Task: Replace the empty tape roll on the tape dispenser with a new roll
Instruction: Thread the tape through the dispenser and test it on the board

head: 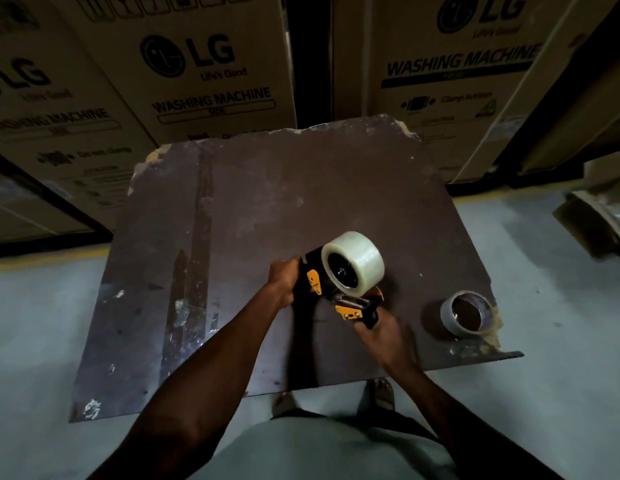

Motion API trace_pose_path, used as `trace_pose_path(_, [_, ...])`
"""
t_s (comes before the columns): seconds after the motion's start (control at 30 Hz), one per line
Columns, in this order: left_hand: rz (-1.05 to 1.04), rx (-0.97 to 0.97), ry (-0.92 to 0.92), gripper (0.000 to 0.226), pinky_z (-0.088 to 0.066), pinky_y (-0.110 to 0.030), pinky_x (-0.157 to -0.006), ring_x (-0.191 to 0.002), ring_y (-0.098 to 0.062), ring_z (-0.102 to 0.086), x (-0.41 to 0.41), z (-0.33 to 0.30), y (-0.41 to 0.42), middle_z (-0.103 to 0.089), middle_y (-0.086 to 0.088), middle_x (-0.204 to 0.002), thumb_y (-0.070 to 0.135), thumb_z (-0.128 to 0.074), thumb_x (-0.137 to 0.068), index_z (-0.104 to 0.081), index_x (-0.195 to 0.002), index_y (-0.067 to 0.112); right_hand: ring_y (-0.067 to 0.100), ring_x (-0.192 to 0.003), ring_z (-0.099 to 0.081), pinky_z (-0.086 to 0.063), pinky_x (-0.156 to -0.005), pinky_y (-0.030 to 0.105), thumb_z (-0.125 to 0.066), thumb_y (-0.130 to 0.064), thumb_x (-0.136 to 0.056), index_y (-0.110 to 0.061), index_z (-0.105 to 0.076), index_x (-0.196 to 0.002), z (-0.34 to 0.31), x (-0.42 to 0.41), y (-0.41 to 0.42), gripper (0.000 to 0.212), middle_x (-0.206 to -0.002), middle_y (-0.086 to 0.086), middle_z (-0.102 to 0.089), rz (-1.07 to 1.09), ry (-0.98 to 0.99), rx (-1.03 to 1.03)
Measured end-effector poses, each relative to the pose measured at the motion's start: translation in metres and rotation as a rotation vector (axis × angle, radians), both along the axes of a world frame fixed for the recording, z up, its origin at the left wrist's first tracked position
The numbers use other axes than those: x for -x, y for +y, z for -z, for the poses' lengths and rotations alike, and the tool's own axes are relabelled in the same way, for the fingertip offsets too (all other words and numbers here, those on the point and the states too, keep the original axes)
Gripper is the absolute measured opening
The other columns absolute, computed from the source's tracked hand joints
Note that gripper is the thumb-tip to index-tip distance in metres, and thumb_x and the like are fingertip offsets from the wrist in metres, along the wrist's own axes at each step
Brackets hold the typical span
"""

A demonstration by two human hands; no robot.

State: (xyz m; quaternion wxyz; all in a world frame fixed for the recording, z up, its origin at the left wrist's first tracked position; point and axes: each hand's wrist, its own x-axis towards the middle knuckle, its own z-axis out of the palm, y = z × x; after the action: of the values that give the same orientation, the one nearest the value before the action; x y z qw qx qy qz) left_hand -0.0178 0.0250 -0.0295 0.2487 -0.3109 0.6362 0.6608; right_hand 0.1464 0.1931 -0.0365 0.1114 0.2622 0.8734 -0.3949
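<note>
A black and orange tape dispenser (319, 284) is held above a dark brown board (253, 216). A full roll of clear tape (358, 256) sits on the dispenser's hub. My left hand (284, 278) grips the dispenser's left side, by the handle. My right hand (381, 332) holds its lower front end near the orange plate and roller. The empty tape roll (466, 311), a thin greyish core ring, lies on the board to the right of my hands, near the chipped right edge.
Large cardboard washing machine boxes (197, 71) stand in a row behind the board. A grey floor (557, 278) lies around it, with folded cardboard (599, 216) at the far right. My feet (383, 393) show just below the board's near edge.
</note>
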Motion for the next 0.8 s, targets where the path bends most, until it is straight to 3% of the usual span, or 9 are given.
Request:
trace_pose_path(0.17, [0.154,-0.059,-0.120,0.028,-0.060,-0.045,-0.057,-0.074,-0.030,-0.068,-0.001,0.013,-0.005,-0.068,-0.017,-0.092,0.029,-0.067,-0.088,-0.067,-0.104,0.006,0.039,-0.100,-0.067,-0.051,-0.076,0.041,-0.065,-0.055,-0.082,-0.018,-0.062,-0.107,0.002,-0.018,-0.005,0.045,-0.102,0.015,-0.073,-0.077,-0.066,-0.137])
trace_pose_path(0.27, [0.208,-0.015,-0.073,0.010,-0.060,-0.042,-0.054,-0.063,-0.029,-0.066,-0.004,0.010,-0.008,-0.063,-0.020,-0.075,0.004,-0.062,-0.091,-0.063,-0.082,-0.001,0.042,-0.098,-0.066,-0.050,-0.074,0.042,-0.064,-0.055,-0.086,-0.018,-0.062,-0.113,-0.001,-0.026,-0.008,0.046,-0.100,0.019,-0.072,-0.117,-0.060,-0.195])
trace_pose_path(0.3, [0.228,0.008,-0.041,0.017,-0.058,-0.042,-0.055,-0.058,-0.028,-0.064,-0.004,0.013,-0.009,-0.060,-0.018,-0.069,-0.004,-0.060,-0.089,-0.061,-0.072,0.000,0.043,-0.097,-0.066,-0.050,-0.073,0.043,-0.064,-0.054,-0.087,-0.017,-0.061,-0.114,-0.002,-0.027,-0.010,0.046,-0.100,0.020,-0.072,-0.123,-0.048,-0.209])
trace_pose_path(0.37, [0.293,0.108,0.040,0.024,-0.057,-0.038,-0.060,-0.056,-0.024,-0.062,-0.001,0.019,-0.010,-0.060,-0.013,-0.058,-0.009,-0.064,-0.085,-0.061,-0.063,0.001,0.044,-0.096,-0.067,-0.050,-0.073,0.043,-0.063,-0.051,-0.088,-0.016,-0.061,-0.116,-0.004,-0.029,-0.015,0.045,-0.099,0.021,-0.072,-0.127,-0.025,-0.221])
trace_pose_path(0.43, [0.352,0.141,0.114,0.021,-0.057,-0.030,-0.055,-0.050,-0.018,-0.063,0.004,0.023,-0.011,-0.065,-0.003,-0.050,-0.005,-0.067,-0.086,-0.066,-0.066,0.003,0.043,-0.097,-0.067,-0.050,-0.074,0.042,-0.062,-0.050,-0.089,-0.017,-0.060,-0.118,-0.006,-0.030,-0.019,0.045,-0.100,0.021,-0.072,-0.110,-0.043,-0.225])
trace_pose_path(0.5, [0.447,0.158,0.159,0.007,-0.057,-0.026,-0.056,-0.048,-0.009,-0.065,0.012,0.024,-0.014,-0.069,-0.001,-0.056,0.000,-0.069,-0.087,-0.071,-0.081,-0.002,0.043,-0.097,-0.067,-0.051,-0.075,0.043,-0.061,-0.050,-0.089,-0.018,-0.059,-0.119,-0.006,-0.031,-0.024,0.044,-0.102,0.021,-0.072,-0.077,-0.064,-0.238])
trace_pose_path(0.6, [0.705,0.222,0.283,0.011,-0.054,-0.017,-0.061,-0.055,0.000,-0.063,0.027,0.033,-0.020,-0.068,-0.007,-0.072,-0.005,-0.064,-0.090,-0.069,-0.098,-0.009,0.043,-0.098,-0.067,-0.051,-0.076,0.043,-0.061,-0.047,-0.089,-0.018,-0.059,-0.119,-0.007,-0.034,-0.037,0.041,-0.102,0.022,-0.071,-0.025,-0.091,-0.274])
trace_pose_path(0.67, [0.852,0.277,0.381,0.009,-0.051,-0.024,-0.074,-0.069,-0.003,-0.062,0.035,0.036,-0.020,-0.067,-0.012,-0.081,-0.008,-0.062,-0.089,-0.069,-0.091,-0.003,0.043,-0.097,-0.067,-0.052,-0.075,0.043,-0.062,-0.045,-0.089,-0.017,-0.059,-0.118,-0.009,-0.036,-0.043,0.040,-0.102,0.021,-0.072,0.007,-0.083,-0.279])
trace_pose_path(0.8, [1.019,0.369,0.505,0.006,-0.051,-0.031,-0.084,-0.072,0.001,-0.063,0.048,0.044,-0.020,-0.075,-0.010,-0.084,0.008,-0.071,-0.082,-0.076,-0.085,0.008,0.042,-0.097,-0.068,-0.053,-0.076,0.043,-0.064,-0.042,-0.086,-0.019,-0.061,-0.113,-0.016,-0.035,-0.053,0.035,-0.102,0.020,-0.073,0.059,-0.092,-0.247])
